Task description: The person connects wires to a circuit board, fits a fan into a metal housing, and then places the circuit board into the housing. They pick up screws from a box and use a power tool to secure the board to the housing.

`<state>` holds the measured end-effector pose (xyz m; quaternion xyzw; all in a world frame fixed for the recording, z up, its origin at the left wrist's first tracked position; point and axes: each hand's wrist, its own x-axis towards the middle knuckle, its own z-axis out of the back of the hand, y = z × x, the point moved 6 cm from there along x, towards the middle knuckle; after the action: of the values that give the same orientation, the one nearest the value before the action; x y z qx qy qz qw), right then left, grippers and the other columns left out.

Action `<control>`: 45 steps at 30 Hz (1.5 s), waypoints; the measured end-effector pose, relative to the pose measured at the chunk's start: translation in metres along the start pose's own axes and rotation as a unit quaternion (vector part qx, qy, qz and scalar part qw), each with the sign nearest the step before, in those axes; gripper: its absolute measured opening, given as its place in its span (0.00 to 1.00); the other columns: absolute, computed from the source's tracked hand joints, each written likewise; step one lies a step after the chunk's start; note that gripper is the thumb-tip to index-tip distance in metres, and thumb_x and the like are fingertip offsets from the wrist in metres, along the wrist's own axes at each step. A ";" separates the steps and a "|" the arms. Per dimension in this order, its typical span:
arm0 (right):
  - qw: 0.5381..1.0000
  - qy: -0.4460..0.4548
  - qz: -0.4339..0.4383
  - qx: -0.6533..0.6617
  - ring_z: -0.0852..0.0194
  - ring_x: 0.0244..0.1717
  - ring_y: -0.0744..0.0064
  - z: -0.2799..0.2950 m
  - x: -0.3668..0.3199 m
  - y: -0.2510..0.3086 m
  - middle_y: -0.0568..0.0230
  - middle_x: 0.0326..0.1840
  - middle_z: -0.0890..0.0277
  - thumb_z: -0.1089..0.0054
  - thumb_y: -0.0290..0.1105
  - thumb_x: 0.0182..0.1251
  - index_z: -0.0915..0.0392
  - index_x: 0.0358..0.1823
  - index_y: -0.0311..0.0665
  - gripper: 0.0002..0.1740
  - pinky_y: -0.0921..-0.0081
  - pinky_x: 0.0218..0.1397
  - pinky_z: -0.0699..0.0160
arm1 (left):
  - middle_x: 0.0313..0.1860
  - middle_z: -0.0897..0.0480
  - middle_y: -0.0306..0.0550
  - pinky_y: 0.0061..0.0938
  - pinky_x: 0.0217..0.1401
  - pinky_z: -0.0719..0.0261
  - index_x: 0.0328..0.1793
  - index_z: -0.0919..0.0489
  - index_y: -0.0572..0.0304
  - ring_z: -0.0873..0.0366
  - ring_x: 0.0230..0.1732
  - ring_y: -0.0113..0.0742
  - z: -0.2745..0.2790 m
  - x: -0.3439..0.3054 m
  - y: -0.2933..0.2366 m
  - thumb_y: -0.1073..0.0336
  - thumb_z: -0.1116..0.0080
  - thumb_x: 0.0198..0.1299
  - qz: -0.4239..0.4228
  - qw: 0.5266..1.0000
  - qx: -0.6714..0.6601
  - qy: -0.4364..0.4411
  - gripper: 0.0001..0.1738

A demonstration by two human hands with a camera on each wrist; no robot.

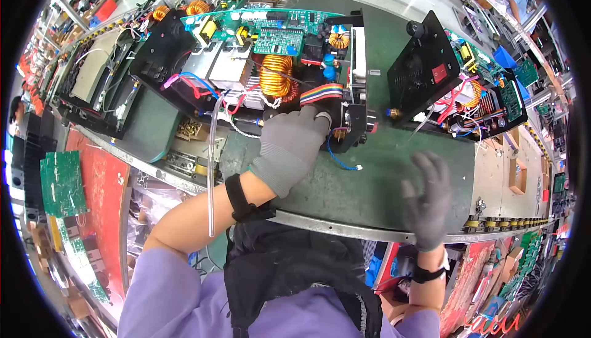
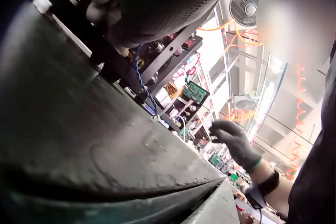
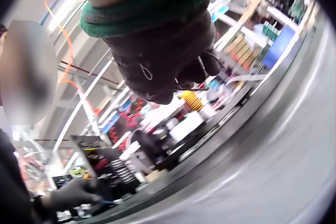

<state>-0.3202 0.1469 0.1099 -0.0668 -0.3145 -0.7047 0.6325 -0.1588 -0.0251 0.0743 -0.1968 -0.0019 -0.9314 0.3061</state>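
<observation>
An opened black unit [image 1: 354, 126] with a green circuit board [image 1: 277, 41], copper coil [image 1: 276, 76] and striped ribbon cable [image 1: 321, 93] lies on the green bench top. My gloved left hand [image 1: 288, 147] is at its near side, below the coil and cable; in the left wrist view the left hand [image 2: 152, 11] has curled fingers against the unit, though what lies under the fingertips is hidden. A blue wire [image 1: 340, 161] hangs from the unit beside it. My right hand [image 1: 426, 199], blurred, is raised over the bench at the right, fingers loosely bent and holding nothing.
Another unit with a black panel [image 1: 425, 70] and red switch stands at the right. More open units lie at the left, near a black case [image 1: 92, 86]. A clear tube [image 1: 212, 172] hangs over the bench's front edge [image 1: 345, 230]. Green boards [image 1: 61, 184] lie at far left.
</observation>
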 end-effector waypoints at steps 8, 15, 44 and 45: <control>0.998 0.050 0.011 0.021 0.28 0.53 0.47 -0.037 0.015 0.031 0.51 0.53 0.27 0.32 0.32 0.55 0.27 0.56 0.40 0.26 0.56 0.55 0.26 | 0.31 0.21 0.43 0.38 0.31 0.24 0.38 0.17 0.52 0.19 0.31 0.43 0.000 0.004 0.001 0.65 0.37 0.51 -0.070 0.995 -0.067 -0.005 0.07; 0.949 -0.148 -0.122 -0.250 0.24 0.42 0.55 0.061 0.008 -0.146 0.57 0.41 0.23 0.42 0.29 0.64 0.21 0.46 0.40 0.09 0.60 0.44 0.26 | 0.28 0.18 0.46 0.41 0.33 0.23 0.32 0.15 0.54 0.20 0.30 0.49 -0.003 0.006 0.004 0.67 0.34 0.45 -0.079 0.993 -0.085 -0.012 0.06; 0.928 -0.193 -0.262 -0.183 0.25 0.45 0.58 0.106 -0.036 -0.235 0.54 0.48 0.24 0.33 0.34 0.63 0.31 0.62 0.35 0.28 0.64 0.50 0.24 | 0.73 0.40 0.58 0.47 0.72 0.40 0.75 0.45 0.67 0.37 0.70 0.50 0.126 -0.081 0.100 0.56 0.39 0.63 0.169 0.864 -0.080 -0.468 0.41; 0.916 -0.186 -0.322 -0.150 0.26 0.44 0.63 0.102 -0.051 -0.256 0.55 0.49 0.24 0.33 0.35 0.63 0.33 0.63 0.34 0.30 0.66 0.48 0.24 | 0.72 0.38 0.56 0.46 0.72 0.40 0.75 0.44 0.67 0.36 0.69 0.48 0.116 -0.083 0.121 0.58 0.38 0.62 0.234 0.873 -0.148 -0.402 0.41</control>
<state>-0.5806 0.2450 0.0739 -0.1859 -0.3211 -0.8839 0.2846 0.0140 -0.0618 0.1361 -0.5919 0.0594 -0.6628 0.4548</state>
